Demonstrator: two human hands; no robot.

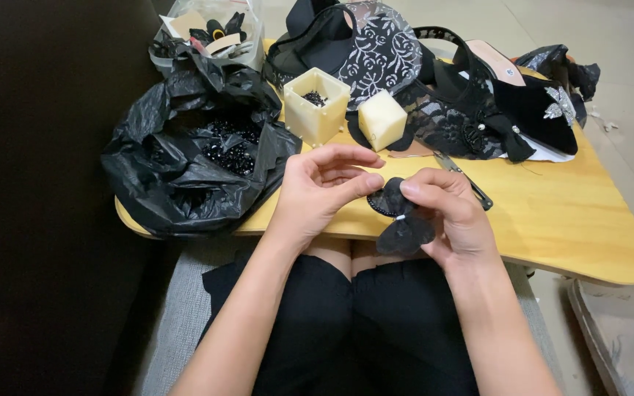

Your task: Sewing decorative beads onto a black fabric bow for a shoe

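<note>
Head view, looking down: nearest are the person's black-clad knees, with both forearms reaching forward over them. Just above the lap the right hand (453,216) holds a small black lace bow (403,220) at the near edge of the worktop (574,220); its thumb and fingers pinch the bow's gathered middle, where a pale thread shows. The left hand (321,187) meets it from the other side, thumb and forefinger pressed together on the bow's upper loop, the remaining fingers curled loosely above.

Just behind the right hand, small scissors (464,180) lie flat on the yellow wooden worktop. To the left, a crumpled black plastic bag (185,169) sits open, full of shiny black beads (225,150). Beyond the hands stand a cream square box (315,106) holding a few dark beads and, just beside it, a cream cube (381,119). Farther back lie a heap of black lace fabric (383,51) and a black shoe (533,110) with a silver ornament. At the far left corner a clear plastic bag (210,33) holds small odds and ends.
</note>
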